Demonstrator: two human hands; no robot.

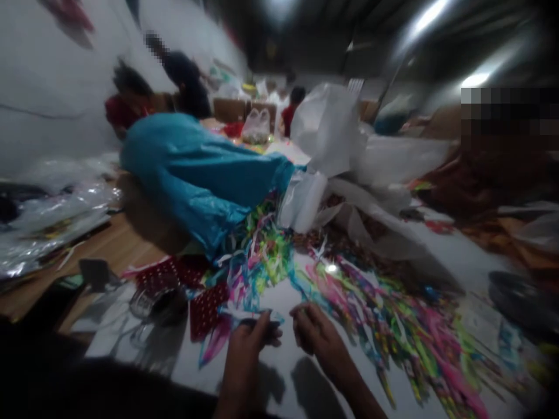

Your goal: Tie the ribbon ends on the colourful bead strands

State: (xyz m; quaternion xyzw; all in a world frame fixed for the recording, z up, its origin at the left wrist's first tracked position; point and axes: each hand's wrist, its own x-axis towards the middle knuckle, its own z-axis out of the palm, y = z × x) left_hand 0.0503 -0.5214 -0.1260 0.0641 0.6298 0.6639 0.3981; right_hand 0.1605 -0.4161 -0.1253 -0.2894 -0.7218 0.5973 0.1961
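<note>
My left hand point(247, 349) is closed in a pinch on a small dark piece with a light blue strip point(262, 319) above the white table surface point(279, 384). Close beside it, my right hand point(317, 334) has its fingers curled together; what they hold is too blurred to name. Just past both hands lies a spread of colourful ribbon strips point(371, 314) in pink, green, blue and yellow. Red dotted cards point(205, 308) lie left of my left hand.
A large blue plastic bag point(196, 174) and white plastic bags point(332, 134) are piled at the back of the table. Clear plastic wrap point(52, 215) lies at left, a dark bowl point(519, 297) at right. Other people sit further back and at far right.
</note>
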